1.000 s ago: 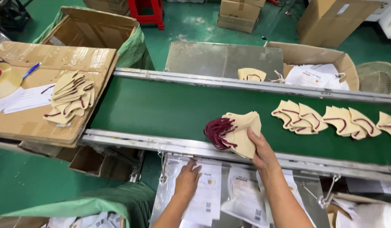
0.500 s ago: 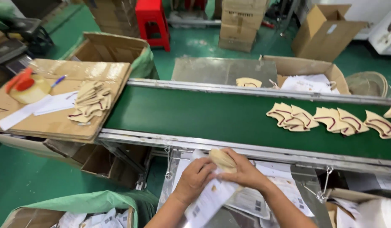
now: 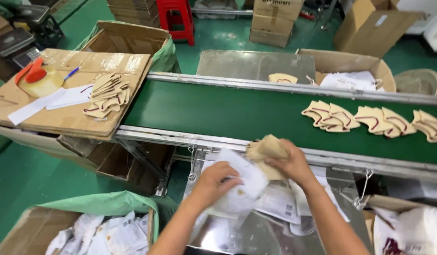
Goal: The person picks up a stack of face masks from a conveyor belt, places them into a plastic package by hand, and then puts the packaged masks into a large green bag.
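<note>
My right hand grips a stack of tan cut fabric pieces just below the near rail of the green conveyor belt. My left hand holds a white printed paper sheet against that stack, above a metal tray strewn with more white sheets. Further tan pieces with dark red edging lie in overlapping groups on the belt to the right.
A cardboard sheet at left carries a tape dispenser, papers, a blue pen and a pile of tan pieces. Open cardboard boxes stand behind the belt. A box of crumpled white papers sits at lower left. A red stool stands behind.
My right hand lifted the stack of tan pieces off the belt and drew it down over the tray. My left hand picked up a white sheet and brought it to the stack.
</note>
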